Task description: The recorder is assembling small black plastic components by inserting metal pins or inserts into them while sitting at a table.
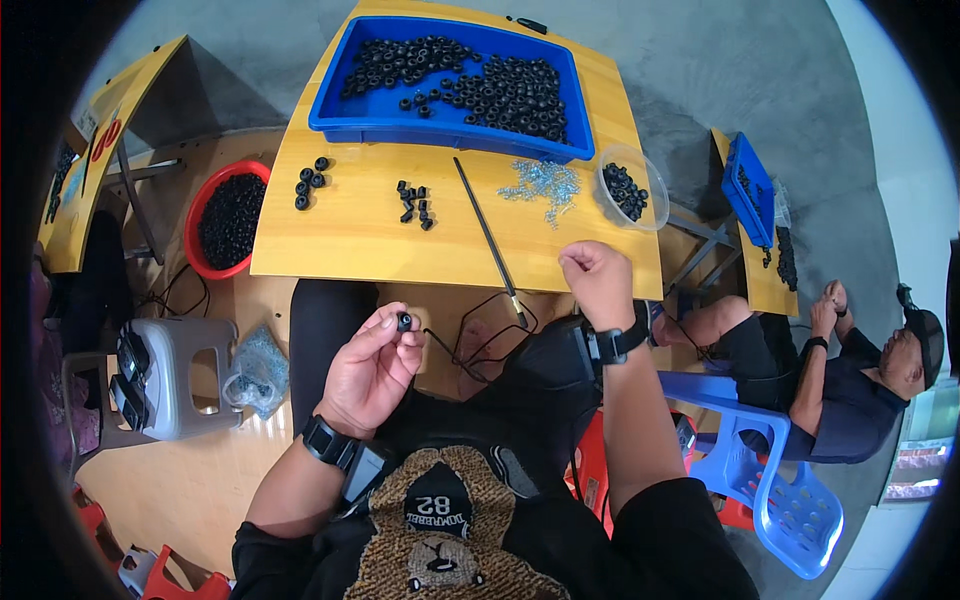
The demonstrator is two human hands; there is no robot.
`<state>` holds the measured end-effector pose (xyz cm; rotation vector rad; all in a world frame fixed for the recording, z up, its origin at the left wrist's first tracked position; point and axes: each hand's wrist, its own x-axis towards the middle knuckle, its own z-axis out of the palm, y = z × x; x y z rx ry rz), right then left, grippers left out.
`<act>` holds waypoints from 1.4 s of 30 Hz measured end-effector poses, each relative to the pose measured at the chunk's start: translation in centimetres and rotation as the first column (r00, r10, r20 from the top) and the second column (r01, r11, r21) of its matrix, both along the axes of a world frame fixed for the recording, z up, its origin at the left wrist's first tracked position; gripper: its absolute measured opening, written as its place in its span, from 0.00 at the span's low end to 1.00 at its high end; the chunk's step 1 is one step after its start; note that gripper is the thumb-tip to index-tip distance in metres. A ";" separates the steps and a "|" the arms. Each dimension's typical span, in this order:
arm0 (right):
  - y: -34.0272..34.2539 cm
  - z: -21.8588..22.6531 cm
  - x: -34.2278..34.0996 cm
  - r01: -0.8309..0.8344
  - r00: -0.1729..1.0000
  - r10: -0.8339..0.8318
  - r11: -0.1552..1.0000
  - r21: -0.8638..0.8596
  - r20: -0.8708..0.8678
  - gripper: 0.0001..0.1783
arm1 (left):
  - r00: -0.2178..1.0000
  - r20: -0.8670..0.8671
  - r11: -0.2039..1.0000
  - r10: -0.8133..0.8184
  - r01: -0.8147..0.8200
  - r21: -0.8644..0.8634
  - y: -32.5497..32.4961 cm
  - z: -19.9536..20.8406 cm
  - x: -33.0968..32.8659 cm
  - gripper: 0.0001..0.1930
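Observation:
My left hand is raised in front of the table's near edge, its thumb and fingertips closed on a small round black part with a hole. My right hand is over the near edge at the right, thumb and forefinger pinched; anything between them is too small to make out. Ahead of it lies a loose pile of small silvery screws. On the yellow table are a few round black parts at the left and a cluster of smaller black pieces in the middle.
A blue tray of black parts stands at the back. A clear tub with black pieces sits at the right edge. A thin black brush-like stick overhangs the near edge. A red basin stands left; a person sits right.

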<state>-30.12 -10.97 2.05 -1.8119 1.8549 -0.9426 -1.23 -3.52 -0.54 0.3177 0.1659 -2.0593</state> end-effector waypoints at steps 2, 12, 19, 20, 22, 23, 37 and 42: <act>-1.2 -0.4 -0.4 0.039 0.999 -0.040 0.998 0.058 0.021 0.04 | 1.000 0.010 1.000 0.008 -0.008 0.003 0.0 0.0 0.2 0.09; -2.1 1.2 4.8 -0.203 0.976 0.214 0.960 0.191 -0.037 0.06 | 0.999 -0.032 1.000 0.023 -0.024 -0.015 -1.2 -0.5 0.7 0.08; -2.9 3.3 9.5 -0.345 0.930 0.360 0.924 0.164 -0.071 0.05 | 0.999 -0.018 0.999 0.033 -0.033 -0.008 -1.9 -1.3 1.1 0.09; -3.1 3.3 10.5 -0.370 0.922 0.383 0.916 0.152 -0.060 0.05 | 0.999 -0.016 0.999 0.034 -0.035 -0.011 -1.9 -1.4 1.2 0.09; -3.7 3.0 12.0 -0.389 0.919 0.393 0.916 0.102 -0.030 0.04 | 0.999 -0.019 0.999 0.038 -0.038 -0.014 -2.1 -1.4 1.3 0.09; -3.9 2.7 12.5 -0.393 0.917 0.398 0.914 0.105 -0.031 0.04 | 0.999 -0.020 0.999 0.041 -0.041 -0.015 -2.1 -1.4 1.4 0.09; -5.2 0.3 15.2 -0.129 0.971 0.148 0.985 0.111 -0.188 0.09 | 0.992 -0.078 0.994 0.103 -0.101 0.027 -3.1 -1.9 2.8 0.08; -5.7 -0.3 15.4 -0.127 0.972 0.148 0.984 0.122 -0.183 0.08 | 0.993 -0.066 0.995 0.102 -0.100 0.029 -3.2 -2.3 2.9 0.08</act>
